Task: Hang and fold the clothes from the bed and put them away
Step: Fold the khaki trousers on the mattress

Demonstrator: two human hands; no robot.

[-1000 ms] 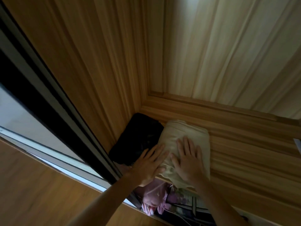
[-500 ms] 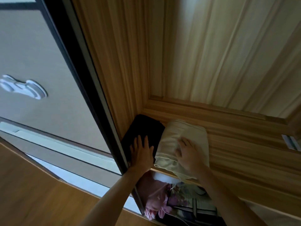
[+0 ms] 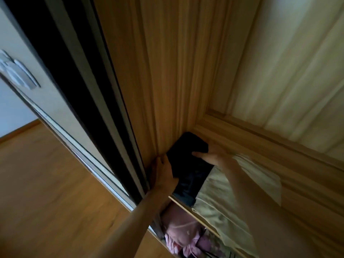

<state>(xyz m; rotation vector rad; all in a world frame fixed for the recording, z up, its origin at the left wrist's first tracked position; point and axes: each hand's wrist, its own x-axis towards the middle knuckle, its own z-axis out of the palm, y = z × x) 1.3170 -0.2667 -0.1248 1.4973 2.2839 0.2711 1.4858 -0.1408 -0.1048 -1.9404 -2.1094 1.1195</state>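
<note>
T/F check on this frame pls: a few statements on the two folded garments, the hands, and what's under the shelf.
1. The black garment sits in the shelf corner, against the side wall. True.
2. The cream garment lies left of the black garment. False: it lies to its right.
3. The left hand and right hand both touch the black garment. True.
4. The pink clothes lie on the same shelf. False: they are below it.
</note>
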